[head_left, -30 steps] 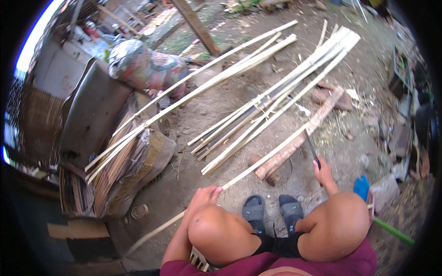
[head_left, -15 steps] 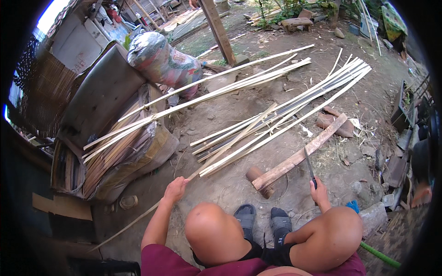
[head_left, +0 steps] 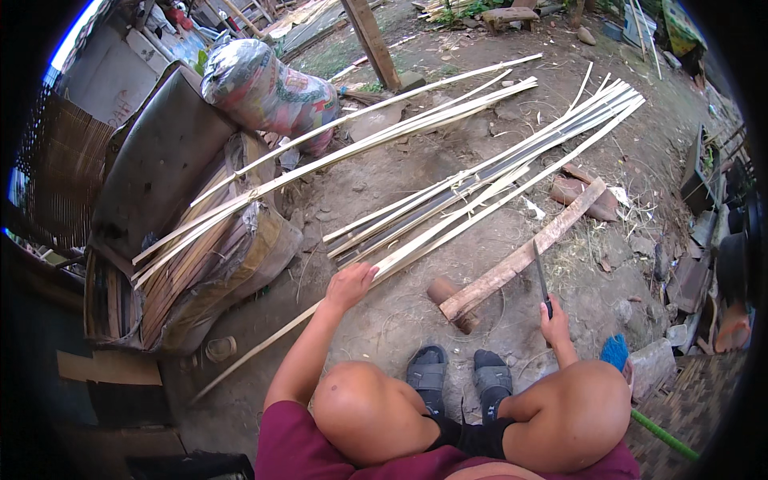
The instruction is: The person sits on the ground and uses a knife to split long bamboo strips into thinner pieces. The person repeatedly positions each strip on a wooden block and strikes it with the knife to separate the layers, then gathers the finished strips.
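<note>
My left hand (head_left: 352,286) is closed round a long, thin bamboo strip (head_left: 268,344). One end of that strip slants down to the ground at the lower left; past the hand it runs alongside several pale strips (head_left: 480,210) on the ground, where I cannot tell it apart from them. My right hand (head_left: 555,324) grips the dark handle of a knife (head_left: 541,272), its narrow blade pointing up and away. Just left of the blade, a wooden plank (head_left: 520,260) rests with its near end on a short log (head_left: 450,302).
Further pale strips (head_left: 360,164) lie across a worn, folded holder (head_left: 240,276) filled with brown strips at the left. A stuffed sack (head_left: 272,92) stands behind it, near a wooden post (head_left: 372,44). A blue-bristled brush (head_left: 614,350) is by my right knee.
My left hand has moved right and forward with the bamboo strip, which lay slanted across the pile before and now lines up beside the other strips. The knife stays in my right hand, nearly still.
</note>
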{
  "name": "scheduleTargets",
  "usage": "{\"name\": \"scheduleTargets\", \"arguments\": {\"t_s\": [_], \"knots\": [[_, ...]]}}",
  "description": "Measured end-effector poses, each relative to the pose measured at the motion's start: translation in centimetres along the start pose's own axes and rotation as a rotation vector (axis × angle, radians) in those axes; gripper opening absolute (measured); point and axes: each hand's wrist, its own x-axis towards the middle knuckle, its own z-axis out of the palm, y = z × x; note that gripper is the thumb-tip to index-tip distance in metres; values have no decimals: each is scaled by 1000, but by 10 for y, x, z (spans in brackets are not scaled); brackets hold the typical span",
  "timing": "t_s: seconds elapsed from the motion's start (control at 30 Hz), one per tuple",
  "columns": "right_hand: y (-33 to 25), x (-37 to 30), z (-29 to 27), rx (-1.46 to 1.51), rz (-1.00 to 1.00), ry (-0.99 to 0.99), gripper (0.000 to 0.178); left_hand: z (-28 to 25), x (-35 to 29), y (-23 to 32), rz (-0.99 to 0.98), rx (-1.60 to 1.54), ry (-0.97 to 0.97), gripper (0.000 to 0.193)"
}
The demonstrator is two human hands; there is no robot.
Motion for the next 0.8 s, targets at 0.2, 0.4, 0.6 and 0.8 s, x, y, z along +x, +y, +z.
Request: {"name": "scheduleTargets", "arguments": {"t_s": [0.2,0.4,0.6,0.8], "knots": [[21,-1,24,-19,-62,-23,45,24,-27,-47,-250,101,-278,41],[52,-5,24,-104,-38,-78,47,1,-78,-55,-371,65,-456,49],[32,-11,19,-168,-98,-109,48,-23,-113,-77,-459,117,-446,47],[38,12,14,-62,-79,-52,47,-41,-43,-102,-493,235,-616,41]]}}
